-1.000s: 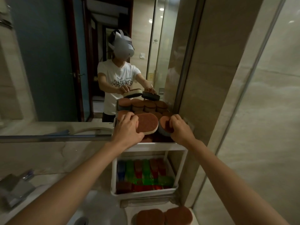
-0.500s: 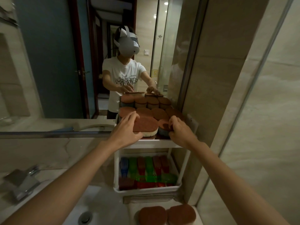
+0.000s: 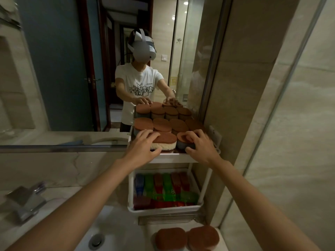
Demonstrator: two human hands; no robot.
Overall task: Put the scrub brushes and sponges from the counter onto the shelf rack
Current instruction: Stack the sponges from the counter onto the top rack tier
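Observation:
A white two-tier shelf rack (image 3: 170, 158) stands against the mirror. Its top tier holds several brown-topped sponges (image 3: 161, 125). My left hand (image 3: 145, 146) grips a cream sponge with a brown top (image 3: 165, 141) at the front of that tier. My right hand (image 3: 199, 145) grips a grey sponge with a brown top (image 3: 182, 141) beside it, at the front right. Both sponges rest on the tier. The lower tier holds several colourful scrub brushes (image 3: 163, 191). Two more brown-topped sponges (image 3: 171, 238) (image 3: 203, 237) lie on the counter below.
A mirror (image 3: 63, 69) behind the rack reflects a person and the sponges. A white sink basin with a drain (image 3: 97, 240) and a chrome faucet (image 3: 25, 201) lie at the lower left. A tiled wall and glass panel (image 3: 272, 124) close in the right.
Both hands lowered their sponges onto the front of the top tier. The cream sponge went from tilted to flat. The view also shifted slightly closer.

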